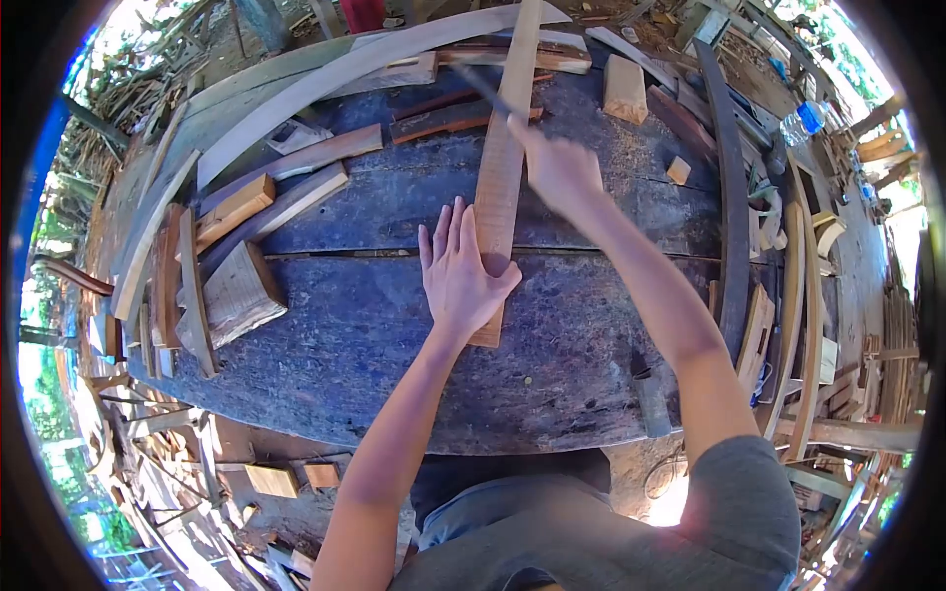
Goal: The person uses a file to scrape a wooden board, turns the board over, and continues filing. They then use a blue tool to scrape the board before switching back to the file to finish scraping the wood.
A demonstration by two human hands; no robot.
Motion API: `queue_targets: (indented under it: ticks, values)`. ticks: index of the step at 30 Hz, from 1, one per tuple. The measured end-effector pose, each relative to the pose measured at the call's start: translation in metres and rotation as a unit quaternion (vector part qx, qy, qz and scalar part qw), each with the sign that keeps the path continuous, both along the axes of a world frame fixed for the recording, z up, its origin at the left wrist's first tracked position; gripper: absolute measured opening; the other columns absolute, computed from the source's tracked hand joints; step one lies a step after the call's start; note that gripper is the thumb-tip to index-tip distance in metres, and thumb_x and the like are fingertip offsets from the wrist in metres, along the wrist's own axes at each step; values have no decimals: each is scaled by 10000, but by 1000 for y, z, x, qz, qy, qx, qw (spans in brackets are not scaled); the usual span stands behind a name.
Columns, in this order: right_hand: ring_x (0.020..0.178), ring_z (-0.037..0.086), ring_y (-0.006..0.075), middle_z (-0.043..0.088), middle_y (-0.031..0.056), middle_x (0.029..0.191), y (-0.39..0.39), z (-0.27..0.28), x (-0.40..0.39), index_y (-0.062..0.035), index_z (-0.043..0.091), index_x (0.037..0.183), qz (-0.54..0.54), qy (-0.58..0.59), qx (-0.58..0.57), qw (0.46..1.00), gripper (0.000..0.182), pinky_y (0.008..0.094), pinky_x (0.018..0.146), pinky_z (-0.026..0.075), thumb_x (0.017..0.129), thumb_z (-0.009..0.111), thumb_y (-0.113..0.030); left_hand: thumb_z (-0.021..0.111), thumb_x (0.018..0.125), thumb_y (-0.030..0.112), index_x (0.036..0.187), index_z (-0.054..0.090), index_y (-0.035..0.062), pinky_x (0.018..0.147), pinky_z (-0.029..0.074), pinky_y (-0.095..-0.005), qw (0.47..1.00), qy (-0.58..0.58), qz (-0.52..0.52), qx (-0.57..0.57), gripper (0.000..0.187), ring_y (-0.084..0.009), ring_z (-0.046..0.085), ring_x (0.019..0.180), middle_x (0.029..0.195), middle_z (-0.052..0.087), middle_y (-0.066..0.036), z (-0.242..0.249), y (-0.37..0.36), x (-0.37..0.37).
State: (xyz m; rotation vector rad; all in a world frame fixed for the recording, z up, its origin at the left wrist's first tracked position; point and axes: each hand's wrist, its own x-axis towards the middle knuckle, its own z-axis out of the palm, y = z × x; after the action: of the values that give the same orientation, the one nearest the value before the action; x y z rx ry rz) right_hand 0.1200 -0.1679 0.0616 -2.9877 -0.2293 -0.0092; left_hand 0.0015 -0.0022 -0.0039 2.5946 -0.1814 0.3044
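A long, pale brown wooden board lies lengthwise on the dark worktable, its near end pointing toward my body. My left hand rests flat across the board near that end, fingers stretched forward along its left edge and thumb reaching to the right edge. Above the board's middle, my right hand is closed around a long, thin grey tool, which slants up to the left across the board. Motion blurs both the right hand and the tool, so its exact kind does not show.
Around the worktable lie curved wooden strips, a rough wood block, an upright-looking pale block and a small cube. A dark strip and a plastic bottle are on the right.
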Motion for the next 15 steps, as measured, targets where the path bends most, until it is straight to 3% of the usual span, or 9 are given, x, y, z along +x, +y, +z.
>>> queue_targets:
  ticks: [1,4,5,10,12,15]
  values:
    - [923,736,354,726,172,1091,5,7,-27,-323,412,1525,21,52,-15,998,563,488,800,591,992,425,-139,733,749,425,1494,393,22,1267,106,-482,1000,4,1,-2,912,-281,287,1511,1601,368,-140,0,1,-1]
    - [903,740,349,729,171,1074,3,-4,-58,-322,413,1524,100,26,-33,994,550,486,793,595,1002,414,-148,733,748,428,1491,397,20,1266,108,-482,1000,6,-1,5,912,-284,290,1510,1599,368,-146,2,-1,-2]
    - [859,738,358,739,177,1011,-2,-3,-43,-358,427,1521,89,19,-11,996,517,501,777,588,1031,392,-195,733,749,427,1492,397,18,1266,108,-482,1000,7,2,5,913,-283,291,1510,1598,369,-149,2,-1,-2]
    - [900,730,385,735,197,996,-7,-5,68,-359,424,1518,-12,-57,5,998,507,510,786,583,1032,398,-216,733,751,420,1495,394,14,1266,106,-482,1000,-3,8,7,913,-284,293,1509,1596,372,-152,4,-1,-1]
    - [918,737,352,738,172,1020,-6,-5,71,-298,441,1506,-17,-53,-18,998,511,480,780,597,1008,416,-187,732,752,415,1495,394,12,1266,110,-484,1000,0,6,5,911,-285,299,1507,1595,376,-152,3,-2,-2]
    - [916,740,340,734,162,1047,-1,0,0,-282,455,1490,17,-16,-20,1000,504,475,766,599,1002,422,-158,734,753,416,1490,399,10,1263,122,-490,1000,-9,6,3,906,-284,306,1504,1593,378,-150,2,-2,1]
